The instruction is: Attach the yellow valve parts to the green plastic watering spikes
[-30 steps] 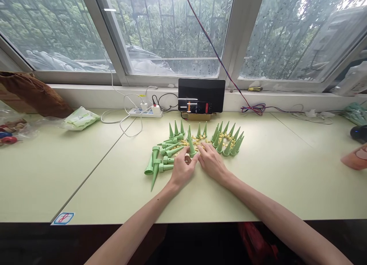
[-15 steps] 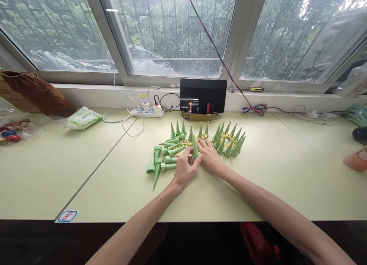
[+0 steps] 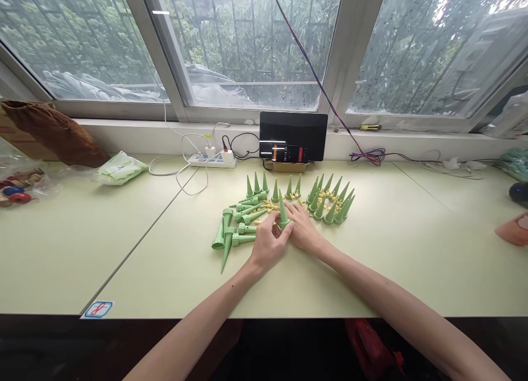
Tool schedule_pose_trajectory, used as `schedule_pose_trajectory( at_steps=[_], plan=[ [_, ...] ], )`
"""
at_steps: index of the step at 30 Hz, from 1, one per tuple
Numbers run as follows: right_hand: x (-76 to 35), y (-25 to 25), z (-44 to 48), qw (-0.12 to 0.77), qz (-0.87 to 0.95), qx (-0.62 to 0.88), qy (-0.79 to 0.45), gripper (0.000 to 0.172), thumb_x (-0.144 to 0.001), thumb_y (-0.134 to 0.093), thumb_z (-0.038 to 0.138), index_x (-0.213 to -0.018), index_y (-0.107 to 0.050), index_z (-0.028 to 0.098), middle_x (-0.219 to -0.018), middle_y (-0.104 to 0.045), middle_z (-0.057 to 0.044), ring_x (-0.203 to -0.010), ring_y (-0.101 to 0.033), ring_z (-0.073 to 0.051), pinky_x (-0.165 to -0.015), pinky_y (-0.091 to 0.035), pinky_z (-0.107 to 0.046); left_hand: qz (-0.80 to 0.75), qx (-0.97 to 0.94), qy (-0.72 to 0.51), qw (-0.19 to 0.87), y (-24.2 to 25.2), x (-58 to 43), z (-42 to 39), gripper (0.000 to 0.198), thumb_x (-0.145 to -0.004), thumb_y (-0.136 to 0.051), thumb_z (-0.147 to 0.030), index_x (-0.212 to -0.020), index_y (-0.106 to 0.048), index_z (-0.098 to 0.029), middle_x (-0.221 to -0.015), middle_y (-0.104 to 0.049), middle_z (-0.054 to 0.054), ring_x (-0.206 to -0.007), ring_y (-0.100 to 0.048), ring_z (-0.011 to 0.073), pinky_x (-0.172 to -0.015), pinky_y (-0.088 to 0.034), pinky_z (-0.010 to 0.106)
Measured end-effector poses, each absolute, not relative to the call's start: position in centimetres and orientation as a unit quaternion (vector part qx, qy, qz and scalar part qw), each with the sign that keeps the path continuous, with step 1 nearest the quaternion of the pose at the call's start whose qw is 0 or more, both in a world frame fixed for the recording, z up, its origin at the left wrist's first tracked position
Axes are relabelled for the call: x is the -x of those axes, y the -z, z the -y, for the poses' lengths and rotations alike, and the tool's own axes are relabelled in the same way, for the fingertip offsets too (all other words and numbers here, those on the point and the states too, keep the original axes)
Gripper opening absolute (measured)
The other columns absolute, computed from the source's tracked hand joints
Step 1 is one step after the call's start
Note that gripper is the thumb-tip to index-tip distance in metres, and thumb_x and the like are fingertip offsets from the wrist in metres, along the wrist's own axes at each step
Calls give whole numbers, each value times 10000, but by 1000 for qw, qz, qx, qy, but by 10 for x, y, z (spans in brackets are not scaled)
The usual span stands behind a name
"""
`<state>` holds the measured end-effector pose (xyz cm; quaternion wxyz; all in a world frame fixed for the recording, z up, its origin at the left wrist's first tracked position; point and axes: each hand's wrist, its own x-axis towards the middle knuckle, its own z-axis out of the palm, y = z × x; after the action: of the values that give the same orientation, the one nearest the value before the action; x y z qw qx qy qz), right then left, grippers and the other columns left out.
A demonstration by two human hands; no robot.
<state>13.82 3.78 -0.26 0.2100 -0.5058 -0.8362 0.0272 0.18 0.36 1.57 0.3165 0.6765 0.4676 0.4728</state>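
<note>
My left hand (image 3: 268, 242) is closed around the base of an upright green plastic cone spike (image 3: 282, 210), thumb in front. Just beyond and to the right, my right hand (image 3: 304, 227) rests low with its fingers bunched together, tips partly behind the cone; whatever is in them is hidden. Small yellow plastic pieces (image 3: 270, 205) lie scattered past the fingers. Several more green spikes lie on their sides to the left, including a long one (image 3: 226, 249) pointing at me. Other spikes stand point up on the right (image 3: 329, 213), ringed around more yellow pieces.
A dark tablet-like screen with a phone (image 3: 291, 153) before it leans at the back on a small cardboard box (image 3: 289, 167). A power strip (image 3: 212, 161) with white cables sits left of it. A green-white packet (image 3: 120, 169) lies further left; bundled wires (image 3: 369, 156) are at right.
The view has shifted very slightly. Both hands and the green spike hold nearly the same position.
</note>
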Motion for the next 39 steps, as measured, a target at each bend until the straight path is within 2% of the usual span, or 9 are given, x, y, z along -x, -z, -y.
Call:
schedule_pose_trajectory(
  at_steps=[4,6,10,13,22,31,35,39],
  plan=[
    [-140,-1,-33,253,828,497,-57,427,-891,-480,106,-1302,-540,206,-1311,-575,-130,-1192,-493,-280,-1028,-401,-465,-454,-677,-479,325,-17,-1,-2,322,-879,-616,-405,-1090,-620,-162,-757,-587,6,-526,-462,103,-502,-372,240],
    [-141,-6,-32,258,819,510,-58,415,-874,-474,71,-1267,-550,183,-1322,-565,-140,-1221,-486,-272,-1036,-403,-446,-452,-678,-479,327,-18,-1,-2,315,-878,-618,-397,-1086,-619,-160,-731,-573,-2,-519,-451,100,-502,-367,239],
    [-142,-14,-34,218,789,571,-64,385,-872,-503,86,-1255,-534,108,-1466,-417,-234,-1397,-351,-315,-1094,-351,-471,-460,-677,-471,327,-20,-1,-1,293,-875,-615,-377,-1075,-615,-162,-708,-553,-17,-507,-428,87,-501,-360,231],
    [-142,-14,-38,189,781,590,-78,344,-896,-524,143,-1238,-536,104,-1507,-353,-260,-1446,-285,-340,-1115,-319,-508,-456,-681,-469,329,-20,-1,-1,281,-875,-612,-374,-1063,-614,-165,-737,-567,-13,-506,-423,81,-500,-358,227],
    [-142,-5,-45,192,776,595,-81,381,-894,-574,225,-1256,-531,115,-1416,-416,-249,-1369,-376,-349,-1095,-348,-500,-447,-690,-471,320,-19,-1,-4,267,-870,-616,-382,-1034,-618,-171,-840,-603,11,-517,-433,76,-498,-360,224],
    [-140,8,-36,269,811,512,-87,414,-881,-523,138,-1290,-525,206,-1269,-513,-155,-1214,-482,-287,-1033,-410,-488,-455,-680,-476,321,-21,-2,0,314,-877,-615,-410,-1074,-621,-166,-755,-598,0,-513,-439,89,-500,-361,231],
    [-142,5,-33,281,812,506,-82,496,-862,-496,95,-1346,-489,203,-1353,-478,-167,-1267,-464,-288,-1051,-405,-488,-456,-679,-475,326,-22,-2,0,307,-879,-613,-405,-1074,-619,-167,-730,-580,-8,-513,-442,91,-502,-365,233],
    [-147,5,-32,255,801,538,-58,450,-858,-491,87,-1303,-507,154,-1421,-420,-205,-1359,-386,-318,-1090,-371,-513,-462,-680,-474,316,-22,-2,0,275,-863,-630,-377,-1037,-616,-165,-721,-571,-11,-504,-433,87,-504,-363,235]
  ],
)
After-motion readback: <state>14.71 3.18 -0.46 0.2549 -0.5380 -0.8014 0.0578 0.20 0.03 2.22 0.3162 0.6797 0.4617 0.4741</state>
